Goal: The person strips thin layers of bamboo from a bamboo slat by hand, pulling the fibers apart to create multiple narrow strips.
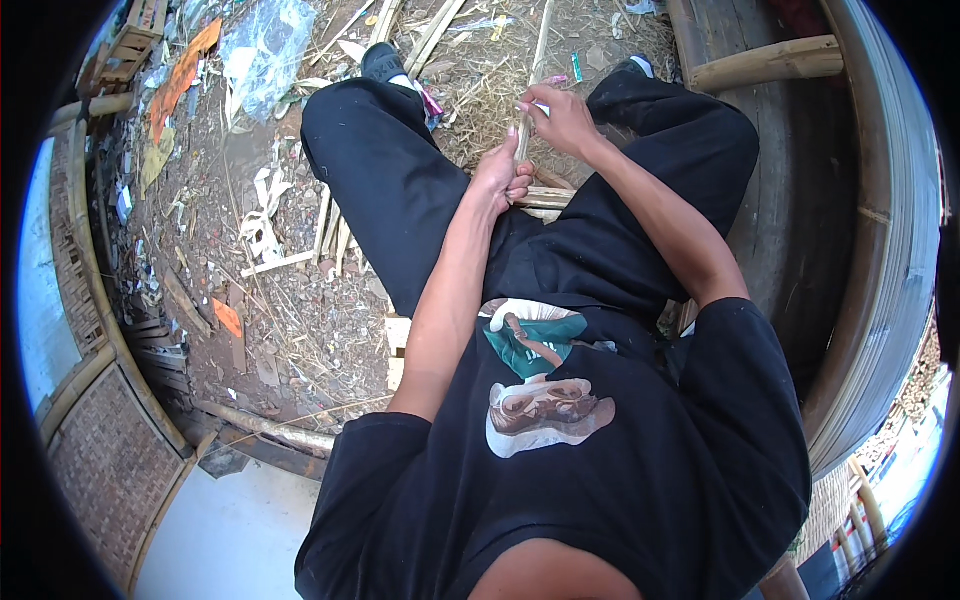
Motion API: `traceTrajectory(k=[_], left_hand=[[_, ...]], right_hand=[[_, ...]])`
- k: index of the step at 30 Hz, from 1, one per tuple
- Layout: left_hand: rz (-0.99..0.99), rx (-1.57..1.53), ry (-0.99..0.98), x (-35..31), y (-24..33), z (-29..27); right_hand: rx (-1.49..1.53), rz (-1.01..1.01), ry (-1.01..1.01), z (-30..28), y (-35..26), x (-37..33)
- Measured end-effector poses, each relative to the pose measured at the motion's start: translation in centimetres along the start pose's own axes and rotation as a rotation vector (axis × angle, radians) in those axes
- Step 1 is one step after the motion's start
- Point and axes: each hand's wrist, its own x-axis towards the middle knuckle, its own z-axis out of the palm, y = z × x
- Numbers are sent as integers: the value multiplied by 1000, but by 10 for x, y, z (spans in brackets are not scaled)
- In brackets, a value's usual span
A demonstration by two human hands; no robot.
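Between my bent knees a long pale strip of split bamboo (541, 50) runs away from me across the littered ground. My left hand (500, 178) wraps its fingers around the near end, its thumb pointing up along the strip. Just beyond and to the right, my right hand (565, 124) is closed beside the strip, fingers pinched together. A small whitish bit shows at its fingertips, too small to name. Below the hands, pale wooden slats (545, 198) lie across between my thighs.
Loose pale strips (325, 232) and a crumpled clear plastic sheet (265, 55) lie on the ground at left. A bamboo pole (765, 65) juts in at right, beside dark planks (775, 190). A woven panel (110, 460) stands lower left.
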Motion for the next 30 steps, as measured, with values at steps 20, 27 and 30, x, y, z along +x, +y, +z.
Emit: traceTrajectory(k=[20, 27, 30], left_hand=[[130, 158, 57, 3, 19, -13], [198, 279, 6, -4, 24, -12], [189, 292, -29, -6, 25, -12]], right_hand=[[-94, 270, 3, -50, 19, -5], [221, 328, 15, -62, 2, 7], [279, 327, -157, -64, -14, 20]])
